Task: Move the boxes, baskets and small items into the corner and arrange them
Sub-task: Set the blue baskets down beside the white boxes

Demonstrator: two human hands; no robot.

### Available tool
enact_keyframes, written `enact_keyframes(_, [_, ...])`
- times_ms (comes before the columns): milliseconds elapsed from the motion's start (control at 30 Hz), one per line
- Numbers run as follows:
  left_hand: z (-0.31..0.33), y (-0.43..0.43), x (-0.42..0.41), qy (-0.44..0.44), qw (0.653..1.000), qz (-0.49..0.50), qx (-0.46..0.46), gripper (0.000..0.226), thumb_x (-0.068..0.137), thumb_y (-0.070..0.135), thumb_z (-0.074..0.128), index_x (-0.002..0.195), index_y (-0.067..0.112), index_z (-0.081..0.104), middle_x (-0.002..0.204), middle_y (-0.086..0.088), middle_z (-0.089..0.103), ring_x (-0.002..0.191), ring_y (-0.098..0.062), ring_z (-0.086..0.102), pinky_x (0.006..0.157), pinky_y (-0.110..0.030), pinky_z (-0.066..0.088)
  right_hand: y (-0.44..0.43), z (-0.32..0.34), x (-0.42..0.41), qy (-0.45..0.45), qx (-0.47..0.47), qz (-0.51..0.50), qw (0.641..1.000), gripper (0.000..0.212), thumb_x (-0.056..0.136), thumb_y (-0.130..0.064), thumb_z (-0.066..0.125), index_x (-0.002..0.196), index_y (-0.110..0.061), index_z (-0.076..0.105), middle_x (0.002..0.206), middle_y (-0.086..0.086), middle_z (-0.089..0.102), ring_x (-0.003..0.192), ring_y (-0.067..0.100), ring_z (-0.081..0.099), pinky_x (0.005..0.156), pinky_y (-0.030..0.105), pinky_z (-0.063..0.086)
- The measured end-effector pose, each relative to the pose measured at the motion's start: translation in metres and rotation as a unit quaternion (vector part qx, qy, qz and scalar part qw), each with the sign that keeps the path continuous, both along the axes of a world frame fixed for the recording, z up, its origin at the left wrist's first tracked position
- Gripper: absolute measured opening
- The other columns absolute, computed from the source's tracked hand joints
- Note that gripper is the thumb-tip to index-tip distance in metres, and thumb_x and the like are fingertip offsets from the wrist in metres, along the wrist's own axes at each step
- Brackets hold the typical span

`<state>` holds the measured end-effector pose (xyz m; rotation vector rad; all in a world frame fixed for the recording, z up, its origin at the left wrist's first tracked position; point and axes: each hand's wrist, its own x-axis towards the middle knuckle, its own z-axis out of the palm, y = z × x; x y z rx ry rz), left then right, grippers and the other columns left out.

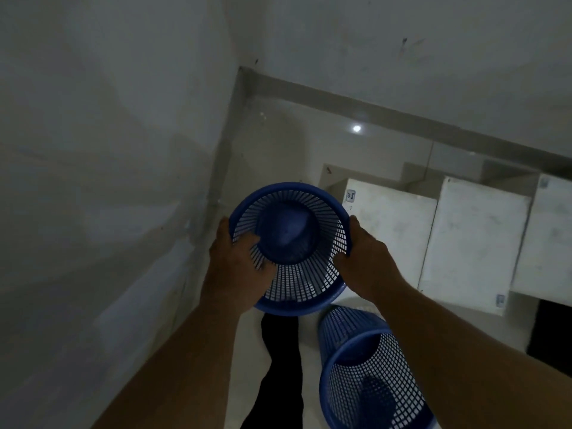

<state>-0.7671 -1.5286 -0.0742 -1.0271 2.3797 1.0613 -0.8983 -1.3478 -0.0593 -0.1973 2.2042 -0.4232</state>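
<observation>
I hold a blue mesh basket in the air with both hands, its solid base facing me. My left hand grips its left side with fingers against the mesh. On the basket's right rim, my right hand keeps a closed hold. A second blue mesh basket stands on the floor below my right forearm, its mouth open upward. Three white boxes sit in a row to the right along the far wall.
Two grey walls meet in a corner at top centre, with bare glossy floor below it. My dark trouser leg shows under the held basket. A black object lies at the right edge.
</observation>
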Motion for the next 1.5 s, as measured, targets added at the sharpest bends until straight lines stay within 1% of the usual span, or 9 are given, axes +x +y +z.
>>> enact_keyframes(333, [-0.007,-0.007,-0.008,-0.138,0.988,-0.025,0.071,0.080,0.079,0.039,0.072,0.147,0.038,0.031,0.162,0.002,-0.011,0.148,-0.033,0.007,0.113,-0.053,0.030,-0.004,0.002,-0.003,-0.057,0.007,0.019,0.998,0.071,0.091,-0.022,0.054,0.153,-0.020,0.019,0.147,0.005,0.043,0.126,0.030,0.051,0.102,0.039,0.044])
enact_keyframes(433, [0.004,-0.005,-0.009,-0.185,0.979,-0.072,0.046,0.085,0.084,0.043,0.065,0.153,0.038,0.014,0.161,0.001,-0.019,0.148,-0.032,-0.005,0.116,-0.057,0.022,-0.004,0.016,0.000,-0.058,0.009,0.030,0.998,0.069,0.092,-0.027,0.052,0.153,-0.017,0.020,0.152,0.006,0.037,0.131,0.029,0.046,0.107,0.042,0.041])
enact_keyframes(533, [0.027,0.004,-0.006,-0.174,0.979,-0.108,0.006,0.081,0.088,0.043,0.061,0.153,0.031,0.015,0.162,-0.001,-0.015,0.148,-0.031,-0.003,0.114,-0.057,0.026,-0.005,0.049,0.004,-0.051,-0.002,0.049,0.997,0.060,0.096,-0.023,0.049,0.151,-0.017,0.027,0.150,0.004,0.040,0.133,0.025,0.044,0.108,0.033,0.036])
enact_keyframes(733, [0.108,0.038,-0.004,-0.080,0.981,-0.167,-0.055,0.065,0.094,0.042,0.051,0.151,0.027,0.024,0.161,-0.001,0.009,0.144,-0.024,0.018,0.110,-0.043,0.036,0.003,0.141,0.013,-0.005,-0.032,0.097,0.995,0.047,0.100,-0.021,0.046,0.146,-0.018,0.040,0.145,0.003,0.048,0.130,0.019,0.045,0.101,0.022,0.034])
enact_keyframes(867, [0.193,0.068,-0.003,-0.021,0.980,-0.179,-0.083,0.055,0.096,0.040,0.046,0.148,0.027,0.032,0.155,0.005,0.024,0.139,-0.018,0.028,0.109,-0.034,0.038,0.020,0.216,0.026,0.037,-0.042,0.153,0.987,0.052,0.100,-0.030,0.044,0.151,-0.027,0.032,0.148,0.000,0.044,0.132,0.016,0.043,0.105,0.023,0.033])
enact_keyframes(1000, [0.302,0.106,0.012,0.083,0.975,-0.166,-0.121,0.043,0.089,0.048,0.031,0.116,0.028,0.058,0.117,0.010,0.056,0.110,-0.014,0.054,0.088,-0.032,0.049,0.052,0.318,0.048,0.110,-0.070,0.218,0.967,0.046,0.098,-0.027,0.047,0.143,-0.027,0.044,0.137,0.002,0.056,0.122,0.019,0.053,0.100,0.028,0.042])
enact_keyframes(1167, [0.417,0.152,0.048,0.145,0.962,-0.176,-0.148,0.033,0.090,0.029,0.048,0.117,0.022,0.065,0.113,0.002,0.064,0.102,-0.019,0.060,0.085,-0.035,0.051,0.106,0.440,0.084,0.182,-0.071,0.290,0.937,0.040,0.099,-0.031,0.045,0.137,-0.024,0.051,0.135,0.006,0.057,0.121,0.024,0.054,0.099,0.036,0.044])
enact_keyframes(1333, [0.497,0.174,0.048,0.212,0.919,-0.244,-0.225,0.038,0.093,0.032,0.051,0.127,0.019,0.061,0.122,-0.002,0.063,0.110,-0.023,0.058,0.093,-0.036,0.047,0.147,0.512,0.104,0.338,-0.034,0.342,0.876,0.045,0.096,-0.034,0.043,0.140,-0.028,0.047,0.133,0.006,0.057,0.116,0.028,0.057,0.093,0.040,0.048])
enact_keyframes(1500, [0.553,0.194,0.026,0.286,0.866,-0.316,-0.263,0.034,0.093,0.038,0.051,0.123,0.024,0.062,0.116,0.002,0.063,0.104,-0.019,0.059,0.085,-0.033,0.048,0.174,0.558,0.115,0.455,-0.008,0.281,0.845,0.042,0.096,-0.034,0.043,0.137,-0.024,0.049,0.122,0.008,0.061,0.105,0.031,0.060,0.087,0.039,0.046])
